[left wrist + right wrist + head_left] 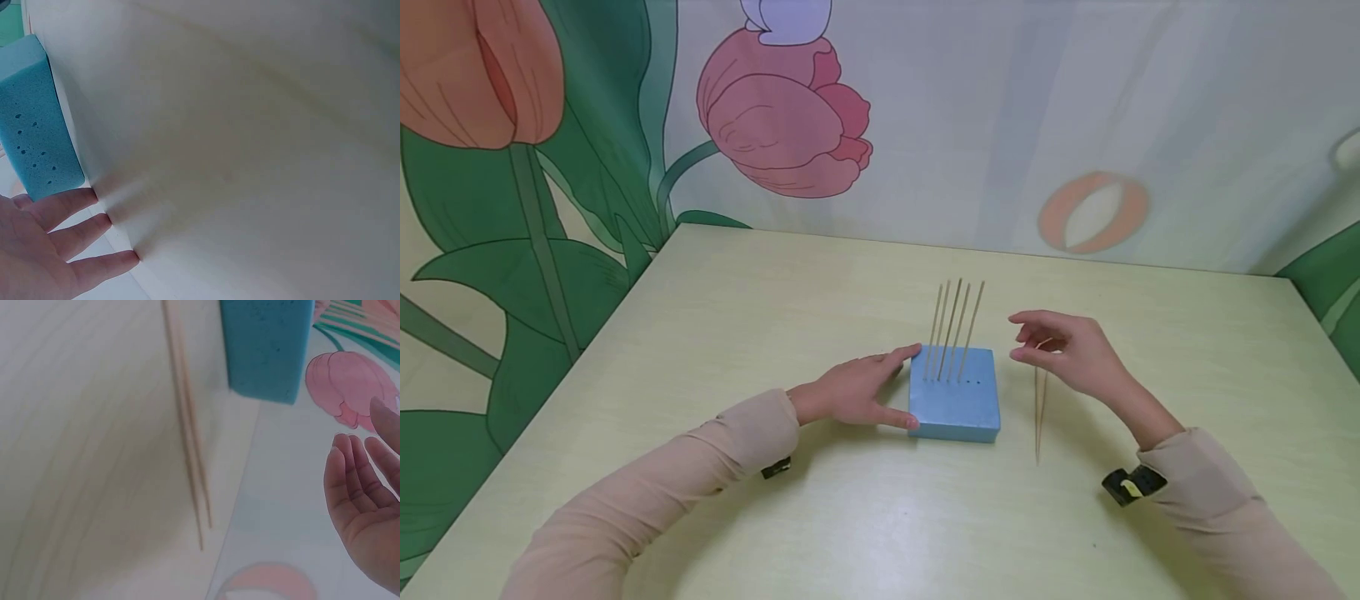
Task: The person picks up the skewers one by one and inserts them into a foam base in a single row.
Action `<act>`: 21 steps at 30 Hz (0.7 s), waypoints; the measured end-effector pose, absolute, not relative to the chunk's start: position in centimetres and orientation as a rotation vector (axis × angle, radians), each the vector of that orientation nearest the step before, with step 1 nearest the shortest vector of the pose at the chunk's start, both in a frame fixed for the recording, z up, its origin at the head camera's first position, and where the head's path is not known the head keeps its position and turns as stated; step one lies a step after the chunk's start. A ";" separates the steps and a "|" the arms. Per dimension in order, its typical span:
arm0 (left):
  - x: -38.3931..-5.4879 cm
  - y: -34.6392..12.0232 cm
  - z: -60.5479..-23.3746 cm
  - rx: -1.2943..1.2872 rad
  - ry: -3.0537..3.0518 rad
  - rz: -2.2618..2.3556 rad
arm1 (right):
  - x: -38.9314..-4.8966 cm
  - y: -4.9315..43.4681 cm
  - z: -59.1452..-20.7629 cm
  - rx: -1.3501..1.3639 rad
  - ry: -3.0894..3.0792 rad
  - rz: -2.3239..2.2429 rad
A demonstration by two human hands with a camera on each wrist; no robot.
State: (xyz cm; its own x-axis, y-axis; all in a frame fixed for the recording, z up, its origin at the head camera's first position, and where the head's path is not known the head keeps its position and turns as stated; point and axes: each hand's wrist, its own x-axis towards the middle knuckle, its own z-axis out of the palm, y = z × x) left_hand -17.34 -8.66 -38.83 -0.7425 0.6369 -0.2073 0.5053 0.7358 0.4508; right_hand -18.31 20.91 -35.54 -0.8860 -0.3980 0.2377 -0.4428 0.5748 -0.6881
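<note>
A blue foam block [953, 410] lies on the table with several thin wooden skewers [956, 321] standing in a row in its top. Two small holes show right of that row. My left hand [857, 390] touches the block's left side, thumb at the near corner and a finger at the far one. In the left wrist view, other fingers [78, 237] are spread beside the foam. Over two loose skewers [1040, 417] on the table hovers my right hand [1071, 350], fingers loosely bent. Nothing is between those fingers in the right wrist view, where the skewers [186, 425] lie apart from them.
The pale wooden table [820, 533] reaches back to a wall covering [955, 125] printed with tulips and leaves. Each sleeve has a dark strap device near the wrist, such as the right one [1133, 485].
</note>
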 end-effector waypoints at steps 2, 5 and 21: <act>-17.4 -8.7 -38.8 0.885 2.587 0.524 | -18.5 21.4 -35.8 0.721 -2.762 1.209; -17.4 -8.7 -38.8 0.886 2.585 0.524 | -18.9 22.1 -36.2 0.702 -2.797 1.171; -17.4 -8.7 -38.9 0.880 2.580 0.526 | -20.4 25.1 -38.0 0.666 -3.063 1.022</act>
